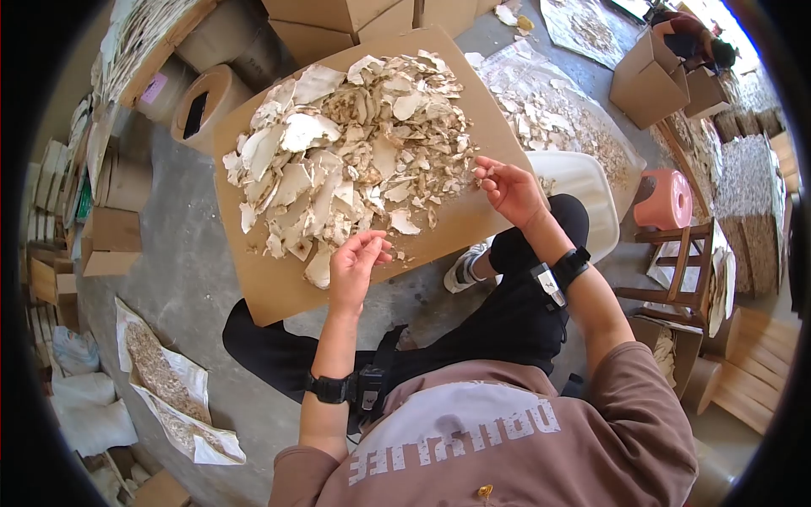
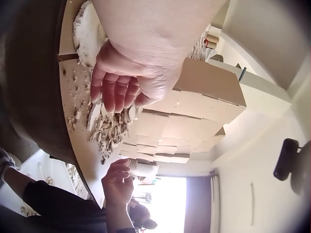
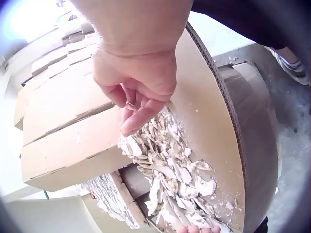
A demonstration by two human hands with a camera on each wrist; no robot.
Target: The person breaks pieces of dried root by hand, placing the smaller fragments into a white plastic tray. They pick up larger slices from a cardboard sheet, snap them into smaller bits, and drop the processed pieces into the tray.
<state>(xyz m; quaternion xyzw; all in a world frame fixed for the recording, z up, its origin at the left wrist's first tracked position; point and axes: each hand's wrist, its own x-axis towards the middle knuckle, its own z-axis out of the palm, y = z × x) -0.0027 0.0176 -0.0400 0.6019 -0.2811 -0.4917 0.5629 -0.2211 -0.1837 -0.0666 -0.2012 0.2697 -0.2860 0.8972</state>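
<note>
A heap of dry, broken cream-and-brown flakes [image 1: 363, 144] covers much of a brown cardboard sheet [image 1: 473, 203] in front of me. At the heap's near edge is my left hand [image 1: 351, 266], its fingers loosely bent and no piece showing in them. In the left wrist view those fingers [image 2: 109, 92] hang over the flakes. My right hand [image 1: 511, 190] is raised over the sheet's right side, palm turned up. Its fingers and thumb pinch a small flake [image 3: 130, 106], seen best in the right wrist view.
A white plastic tub [image 1: 596, 198] stands right of the sheet, with a pink stool [image 1: 663, 198] and a wooden chair [image 1: 688, 270] beyond. More flakes lie on floor sheeting [image 1: 549, 110]. Cardboard boxes [image 1: 338, 25] are behind the heap. Another person [image 1: 693, 38] is at the far right.
</note>
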